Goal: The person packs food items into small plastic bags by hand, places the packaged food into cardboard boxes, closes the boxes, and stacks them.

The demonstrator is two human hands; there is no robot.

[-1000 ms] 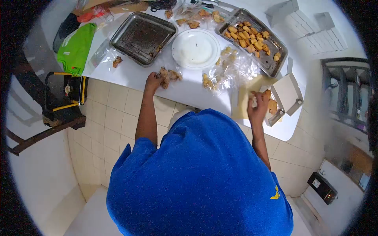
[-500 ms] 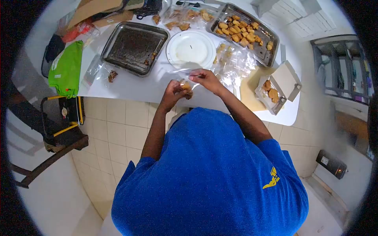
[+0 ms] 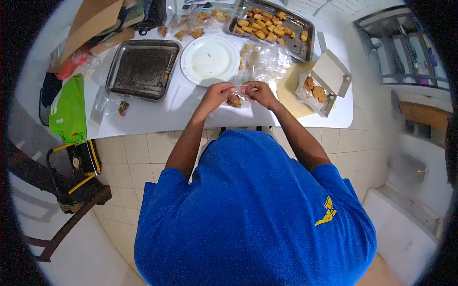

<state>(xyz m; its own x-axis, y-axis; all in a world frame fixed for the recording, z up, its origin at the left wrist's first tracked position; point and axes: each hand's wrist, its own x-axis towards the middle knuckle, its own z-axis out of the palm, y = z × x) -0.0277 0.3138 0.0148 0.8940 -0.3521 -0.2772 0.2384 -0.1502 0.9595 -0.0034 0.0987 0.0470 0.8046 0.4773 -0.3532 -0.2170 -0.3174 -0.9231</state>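
Observation:
Both of my hands pinch the top edge of a small clear plastic bag (image 3: 244,100) near the table's front edge. My left hand (image 3: 217,97) grips its left side and my right hand (image 3: 262,93) its right side. Low in the bag sit browned food pieces (image 3: 234,100), whose kind I cannot make out. Just beyond my hands lies a round white plate (image 3: 210,61) with a small dark mark on it. More clear plastic bags (image 3: 267,61) lie behind my right hand.
A dark baking tray (image 3: 143,71) stands left; another tray (image 3: 307,47) at the back holds golden pieces. An open white box (image 3: 329,78) with browned pieces stands right. Bagged food (image 3: 202,20), a green cloth bag (image 3: 69,112) and cardboard (image 3: 95,24) lie around the table (image 3: 157,114).
My left hand has moved from the food to the bag's top edge. Both hands now hold that edge, with the food hanging lower inside. The camera view has shifted.

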